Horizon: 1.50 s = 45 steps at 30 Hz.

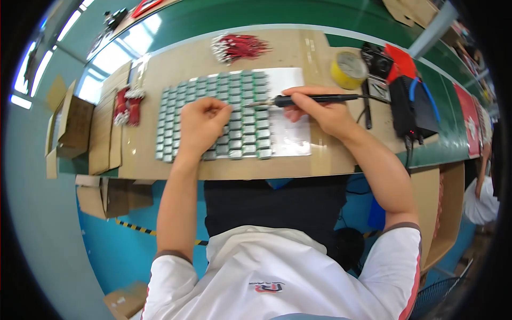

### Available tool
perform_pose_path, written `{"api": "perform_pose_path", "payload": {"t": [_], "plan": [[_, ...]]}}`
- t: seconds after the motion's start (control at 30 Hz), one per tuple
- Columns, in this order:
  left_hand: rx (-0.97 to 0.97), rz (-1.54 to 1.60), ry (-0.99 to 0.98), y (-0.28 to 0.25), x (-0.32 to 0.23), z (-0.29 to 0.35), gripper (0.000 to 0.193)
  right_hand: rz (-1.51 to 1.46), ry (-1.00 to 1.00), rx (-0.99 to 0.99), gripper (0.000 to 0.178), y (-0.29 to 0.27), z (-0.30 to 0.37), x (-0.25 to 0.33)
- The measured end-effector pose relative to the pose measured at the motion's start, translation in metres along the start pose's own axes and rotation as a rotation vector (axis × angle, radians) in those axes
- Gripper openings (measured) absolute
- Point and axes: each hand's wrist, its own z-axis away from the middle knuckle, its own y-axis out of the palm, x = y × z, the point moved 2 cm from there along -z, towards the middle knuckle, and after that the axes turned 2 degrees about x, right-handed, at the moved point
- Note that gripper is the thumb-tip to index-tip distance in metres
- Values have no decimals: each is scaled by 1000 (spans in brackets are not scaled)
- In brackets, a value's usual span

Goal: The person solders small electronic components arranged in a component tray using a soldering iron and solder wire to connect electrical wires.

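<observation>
Head view: nearest me on the feed, bare cardboard (277, 169) covers the bench's front, and the rows of grey-and-green circuit modules (248, 118) lie on it, with a white sheet (292, 130) showing along their right side. The left hand (204, 122) is over the middle rows, thumb and forefinger drawn together; I cannot tell whether they pinch anything. The right hand (320, 111) grips a black soldering iron (317, 99) like a pen, its metal tip over the modules, pointing left toward the other hand. For clean joints, as I judge it, I'd steady the wrist, touch the tip briefly to one pad, and hold the left fingertips well clear of the hot metal. I'd let the cord run loose to the black power box (405, 109), so it cannot tug. Farther off, past the yellow tape roll (349, 71), red wires (242, 47) lie bundled within what looks like easy reach.
</observation>
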Motion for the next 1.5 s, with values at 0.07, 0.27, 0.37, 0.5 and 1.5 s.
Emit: {"api": "perform_pose_path", "payload": {"t": [0.07, 0.27, 0.37, 0.5, 1.5], "plan": [[4, 19, 5, -2, 3, 0, 14, 31, 1, 15, 22, 3, -1, 2], [0, -49, 44, -2, 2, -1, 13, 21, 1, 13, 23, 4, -2, 0], [12, -58, 41, -3, 3, -2, 13, 33, -8, 19, 23, 5, -2, -1], [16, -71, 33, -3, 3, -2, 13, 44, -13, 34, 23, 6, -3, 1], [27, -29, 101, -3, 4, -2, 9, 38, -53, 29, 23, 3, -1, 0]]}}
